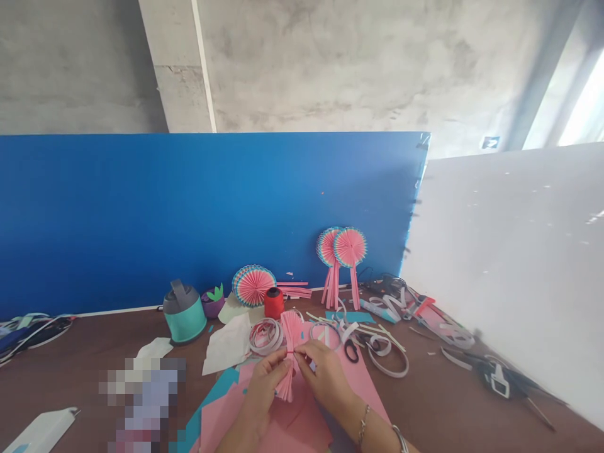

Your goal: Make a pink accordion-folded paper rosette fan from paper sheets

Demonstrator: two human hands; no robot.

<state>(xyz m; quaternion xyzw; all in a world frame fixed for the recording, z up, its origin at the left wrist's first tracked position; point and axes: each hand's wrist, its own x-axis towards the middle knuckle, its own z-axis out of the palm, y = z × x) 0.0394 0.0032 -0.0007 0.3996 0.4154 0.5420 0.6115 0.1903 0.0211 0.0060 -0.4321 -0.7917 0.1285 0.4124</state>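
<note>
Left hand (270, 379): fingers closed on the pleated pink paper (289, 371), just below its red-tied middle. Right hand (321, 371): thumb and fingertips pinched narrow at the tie, from the other side. Pleated paper is upright-ish, fanned at both ends, above pink sheets (268, 418) on the desk (425, 402). Red thread spool (274, 303) sits just behind it, coiled white strip (265, 336) beside it. Two finished rosettes (350, 248) lean on the blue panel (189, 214).

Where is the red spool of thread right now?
In the head view, the red spool stands near the middle of the table, in front of the blue panel, just behind the coil of white strips.
</note>
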